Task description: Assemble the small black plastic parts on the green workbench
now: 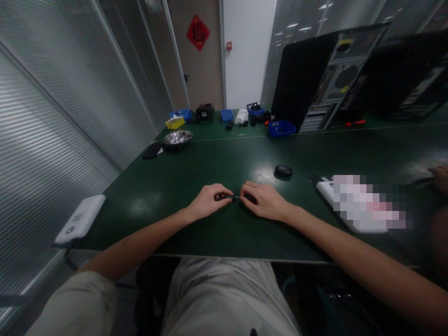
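In the middle of the head view, my two hands meet just above the green table. My left hand [207, 200] is closed, thumb and fingertips pinching a small dark part [230, 197]. Close to its right, my right hand [266, 200] is closed too, its thumb and fingers on a thin bright metal rod [237, 197] that points at the dark part. Fingers hide most of both things, so their exact kind does not show. Farther up and to the right lies a black computer mouse [283, 171].
A metal bowl [178, 138] and a black flat object [152, 150] lie far left. Blue bins [282, 128] and a yellow tray [174, 122] line the back. Computer towers [315, 79] stand right. White devices [81, 219] flank me; another person's hand [440, 177] is at right.
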{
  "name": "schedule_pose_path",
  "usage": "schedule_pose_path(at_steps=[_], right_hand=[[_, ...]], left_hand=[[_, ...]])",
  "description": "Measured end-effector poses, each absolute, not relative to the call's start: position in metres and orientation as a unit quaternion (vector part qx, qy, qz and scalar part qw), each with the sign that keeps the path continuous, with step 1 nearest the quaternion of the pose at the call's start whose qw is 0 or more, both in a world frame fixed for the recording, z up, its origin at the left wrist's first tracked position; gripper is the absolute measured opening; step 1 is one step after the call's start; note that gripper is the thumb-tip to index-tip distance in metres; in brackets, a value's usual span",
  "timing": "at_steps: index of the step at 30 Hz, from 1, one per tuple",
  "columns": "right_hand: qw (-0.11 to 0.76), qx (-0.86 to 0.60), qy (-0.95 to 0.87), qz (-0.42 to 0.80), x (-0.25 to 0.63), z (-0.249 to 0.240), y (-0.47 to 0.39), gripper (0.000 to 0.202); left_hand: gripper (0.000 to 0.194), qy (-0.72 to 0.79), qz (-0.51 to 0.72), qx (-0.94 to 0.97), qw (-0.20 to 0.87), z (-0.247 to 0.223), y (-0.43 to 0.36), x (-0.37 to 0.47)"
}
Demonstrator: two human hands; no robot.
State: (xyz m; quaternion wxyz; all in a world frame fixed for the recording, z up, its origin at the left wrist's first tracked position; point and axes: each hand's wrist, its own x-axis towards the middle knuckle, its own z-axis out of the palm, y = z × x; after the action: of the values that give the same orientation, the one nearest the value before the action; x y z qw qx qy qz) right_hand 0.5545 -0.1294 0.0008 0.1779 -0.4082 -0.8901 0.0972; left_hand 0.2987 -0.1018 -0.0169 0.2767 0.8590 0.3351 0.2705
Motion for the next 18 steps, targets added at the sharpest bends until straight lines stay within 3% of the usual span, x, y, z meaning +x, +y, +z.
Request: schedule_pose_path(at_steps=[18], right_hand=[[0.175,-0.413,-0.889,0.093,0.5533,-0.0034,-0.1294,0.014]], left_hand=[[0.020,0.334,0.287,0.846,0.300,-0.0166,-0.1020,0.2965]])
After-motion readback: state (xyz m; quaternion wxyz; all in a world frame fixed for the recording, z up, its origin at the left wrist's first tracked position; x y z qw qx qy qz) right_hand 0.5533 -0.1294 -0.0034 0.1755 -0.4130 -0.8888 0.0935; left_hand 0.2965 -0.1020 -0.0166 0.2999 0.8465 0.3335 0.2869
